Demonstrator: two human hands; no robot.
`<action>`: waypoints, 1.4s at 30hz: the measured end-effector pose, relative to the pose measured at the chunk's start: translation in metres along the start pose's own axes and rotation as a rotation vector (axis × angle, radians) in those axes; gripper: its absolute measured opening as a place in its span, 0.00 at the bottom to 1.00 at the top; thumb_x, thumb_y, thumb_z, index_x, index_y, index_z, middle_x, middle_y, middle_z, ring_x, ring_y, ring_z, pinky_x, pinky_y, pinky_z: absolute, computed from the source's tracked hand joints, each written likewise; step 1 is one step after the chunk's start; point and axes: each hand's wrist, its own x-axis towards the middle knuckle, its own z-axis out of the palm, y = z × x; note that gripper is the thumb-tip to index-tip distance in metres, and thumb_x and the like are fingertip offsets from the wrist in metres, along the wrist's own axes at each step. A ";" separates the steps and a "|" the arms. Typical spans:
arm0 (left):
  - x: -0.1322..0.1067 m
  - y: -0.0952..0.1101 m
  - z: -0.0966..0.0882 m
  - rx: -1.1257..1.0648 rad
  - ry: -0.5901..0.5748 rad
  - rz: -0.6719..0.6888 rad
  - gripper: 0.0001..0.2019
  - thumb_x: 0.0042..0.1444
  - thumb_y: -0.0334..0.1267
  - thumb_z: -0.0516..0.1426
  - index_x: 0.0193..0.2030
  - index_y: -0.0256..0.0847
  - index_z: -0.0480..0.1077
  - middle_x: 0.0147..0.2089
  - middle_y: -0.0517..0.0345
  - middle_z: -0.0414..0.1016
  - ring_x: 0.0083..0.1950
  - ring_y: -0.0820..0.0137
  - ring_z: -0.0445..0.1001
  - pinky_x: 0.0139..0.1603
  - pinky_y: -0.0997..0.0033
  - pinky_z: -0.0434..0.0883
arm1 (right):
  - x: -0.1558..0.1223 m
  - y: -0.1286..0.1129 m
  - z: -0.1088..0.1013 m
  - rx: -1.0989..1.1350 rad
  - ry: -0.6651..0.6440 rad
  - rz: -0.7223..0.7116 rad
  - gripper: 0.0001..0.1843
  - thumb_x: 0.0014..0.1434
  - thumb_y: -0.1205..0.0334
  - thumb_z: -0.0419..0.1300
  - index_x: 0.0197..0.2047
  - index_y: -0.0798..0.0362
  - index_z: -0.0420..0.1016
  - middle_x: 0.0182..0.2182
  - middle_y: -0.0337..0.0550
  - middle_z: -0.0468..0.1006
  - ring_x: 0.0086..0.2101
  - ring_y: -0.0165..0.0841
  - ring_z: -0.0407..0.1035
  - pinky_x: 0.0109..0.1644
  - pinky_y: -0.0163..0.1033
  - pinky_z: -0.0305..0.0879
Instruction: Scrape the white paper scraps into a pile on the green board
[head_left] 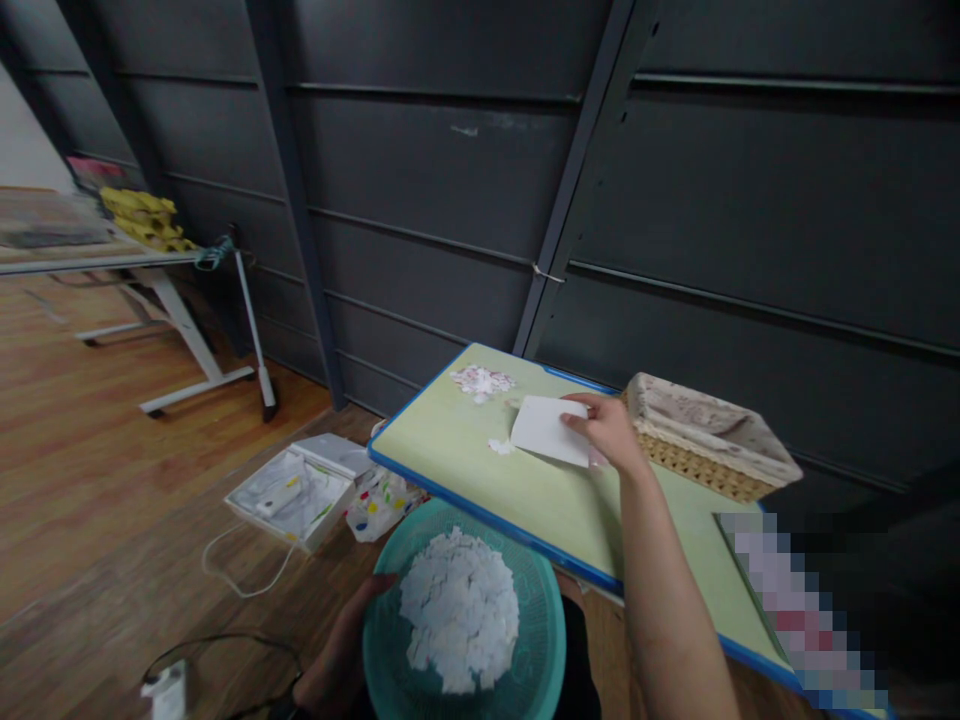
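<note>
My right hand [609,430] grips a white card [551,428] by its right edge, fingers closed, and holds it tilted over the pale green tabletop [555,505]. A small cluster of white pieces [500,446] lies just left of the card. Farther back is a larger patch of white and pinkish pieces [482,382]. Below the table's front edge, my left hand [351,620] is closed on the left rim of a teal plastic basket [541,640]. A heap of small flat white pieces [461,610] fills the basket's middle; their exact kind is too small to tell.
A cloth-lined wicker basket [694,465] stands at the table's back right. On the floor to the left are an open white box [292,490], a dotted plastic bag [382,503] and a white plug [166,690] with cables. A dark panelled wall [435,180] rises behind.
</note>
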 end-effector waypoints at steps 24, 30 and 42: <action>0.003 0.014 -0.006 0.046 -0.141 -0.162 0.09 0.45 0.40 0.65 0.26 0.35 0.76 0.23 0.55 0.80 0.23 0.68 0.75 0.27 0.69 0.72 | -0.002 -0.005 0.007 0.304 -0.186 0.074 0.22 0.41 0.57 0.65 0.40 0.59 0.78 0.29 0.44 0.78 0.26 0.32 0.67 0.27 0.34 0.60; 0.003 0.016 -0.007 0.069 -0.150 -0.129 0.10 0.44 0.41 0.65 0.29 0.35 0.77 0.23 0.56 0.80 0.24 0.67 0.75 0.29 0.69 0.72 | 0.002 0.005 0.005 0.301 -0.102 0.076 0.23 0.40 0.57 0.65 0.40 0.59 0.78 0.31 0.45 0.78 0.27 0.33 0.68 0.27 0.35 0.60; 0.007 0.016 -0.008 0.087 -0.147 -0.104 0.08 0.48 0.40 0.63 0.27 0.37 0.76 0.22 0.59 0.78 0.24 0.69 0.74 0.29 0.70 0.71 | 0.000 -0.002 0.015 0.275 -0.102 0.011 0.22 0.42 0.56 0.64 0.41 0.59 0.78 0.33 0.46 0.79 0.27 0.31 0.66 0.28 0.35 0.59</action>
